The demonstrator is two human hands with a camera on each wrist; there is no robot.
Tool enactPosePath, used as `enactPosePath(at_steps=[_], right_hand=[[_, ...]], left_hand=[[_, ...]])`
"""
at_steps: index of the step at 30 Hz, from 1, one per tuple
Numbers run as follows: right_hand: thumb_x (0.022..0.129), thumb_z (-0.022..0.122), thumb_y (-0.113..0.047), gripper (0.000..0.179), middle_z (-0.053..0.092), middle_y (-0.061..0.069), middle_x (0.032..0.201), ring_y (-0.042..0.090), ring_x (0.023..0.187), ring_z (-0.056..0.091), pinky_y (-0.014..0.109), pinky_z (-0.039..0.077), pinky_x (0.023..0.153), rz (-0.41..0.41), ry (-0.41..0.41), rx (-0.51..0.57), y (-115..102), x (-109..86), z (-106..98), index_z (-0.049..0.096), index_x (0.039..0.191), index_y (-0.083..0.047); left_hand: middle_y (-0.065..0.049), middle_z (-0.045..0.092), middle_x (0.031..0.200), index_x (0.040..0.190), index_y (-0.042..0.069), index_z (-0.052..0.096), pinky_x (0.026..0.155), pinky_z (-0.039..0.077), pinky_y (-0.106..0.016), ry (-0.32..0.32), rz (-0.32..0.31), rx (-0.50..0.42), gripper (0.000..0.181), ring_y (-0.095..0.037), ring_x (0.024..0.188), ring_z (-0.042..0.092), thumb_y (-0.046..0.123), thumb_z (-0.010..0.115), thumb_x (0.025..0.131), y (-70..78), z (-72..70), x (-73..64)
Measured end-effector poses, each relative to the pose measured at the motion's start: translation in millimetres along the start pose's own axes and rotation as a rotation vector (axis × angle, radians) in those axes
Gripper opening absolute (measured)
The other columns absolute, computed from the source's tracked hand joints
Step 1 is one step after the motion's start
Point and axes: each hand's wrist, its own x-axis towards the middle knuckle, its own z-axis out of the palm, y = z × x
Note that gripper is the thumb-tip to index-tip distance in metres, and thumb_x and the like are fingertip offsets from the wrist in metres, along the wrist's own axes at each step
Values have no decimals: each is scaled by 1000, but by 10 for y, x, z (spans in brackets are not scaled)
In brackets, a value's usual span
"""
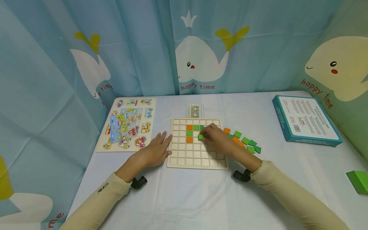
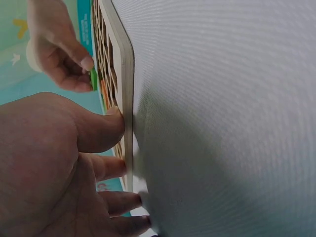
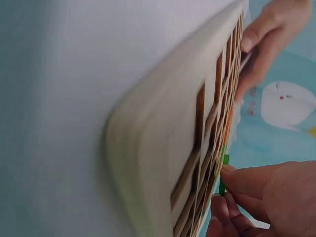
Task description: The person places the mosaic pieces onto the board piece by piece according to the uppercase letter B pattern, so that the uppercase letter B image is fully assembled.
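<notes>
A wooden grid board (image 1: 185, 161) lies flat on the table. Orange and green tiles sit in some of its upper squares, among them an orange tile (image 1: 189, 139) and a green tile (image 1: 196, 127). My right hand (image 1: 215, 138) pinches a green tile (image 1: 201, 136) between thumb and fingers over the grid. That tile stands tilted at the board's surface in the right wrist view. With fingers fairly straight, my left hand (image 1: 156, 150) touches the board's left edge; its thumb (image 2: 101, 131) rests against the rim in the left wrist view. My right fingers hide part of the upper right squares.
Loose green and orange tiles (image 1: 245, 140) lie right of the board. Behind it is a small pattern card (image 1: 195, 110). A picture puzzle board (image 1: 100, 145) with cards (image 1: 125, 124) sits left, a teal box (image 1: 310, 119) right, and a green block (image 1: 357, 181) at the right edge.
</notes>
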Motion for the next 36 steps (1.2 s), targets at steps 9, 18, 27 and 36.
enactPosePath(at_steps=[9,18,27,36], right_hand=[[98,72,0,13,64,14,111,28,102,65,40,59,91,-99,19,-49,-123,27,147,70,110,1],[97,74,0,14,66,13,112,27,102,64,39,59,89,-116,47,-89,-158,-6,155,72,111,0],[99,73,-5,19,62,14,119,32,110,60,48,53,93,-25,29,-127,-37,-133,-67,72,118,-3],[98,71,-4,26,60,21,125,40,114,55,56,44,91,195,-6,-264,197,-404,-435,65,123,-3]], left_hand=[[-24,7,176,169,6,18,130,17,-58,12,8,-7,70,-45,162,6,36,47,113,1,2,-3],[-23,7,176,169,6,18,130,17,-58,8,0,-6,70,-44,162,6,36,47,113,12,-8,-14],[-22,6,176,170,7,17,130,16,-57,4,1,-20,71,-43,163,5,38,47,113,15,-10,-1],[-20,6,177,170,8,17,130,17,-57,3,-12,-8,72,-42,163,5,40,47,113,-10,16,12]])
